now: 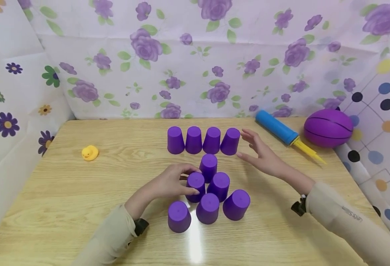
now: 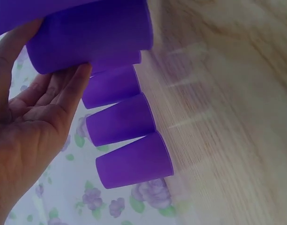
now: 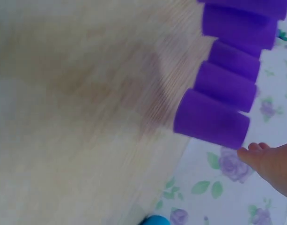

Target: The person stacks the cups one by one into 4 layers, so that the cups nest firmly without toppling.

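Note:
Several purple cups stand upside down on a wooden table [image 1: 82,192]. A row of four lines the back, from the leftmost cup [image 1: 176,139] to the rightmost cup [image 1: 230,141]. In front is a cluster of several more. My left hand [image 1: 187,181] grips a middle cup [image 1: 197,183] of that cluster, thumb in front and fingers behind. The left wrist view shows my fingers [image 2: 63,89] against this cup [image 2: 91,37]. My right hand [image 1: 245,144] is open with spread fingers just right of the rightmost back cup. In the right wrist view its fingertips [image 3: 255,151] are at that cup's [image 3: 211,119] top edge.
A yellow rubber duck [image 1: 90,152] sits at the left of the table. A blue pump with a yellow nozzle [image 1: 276,127] and a purple ball [image 1: 328,127] lie at the back right. Floral cloth [image 1: 195,55] walls the back and sides.

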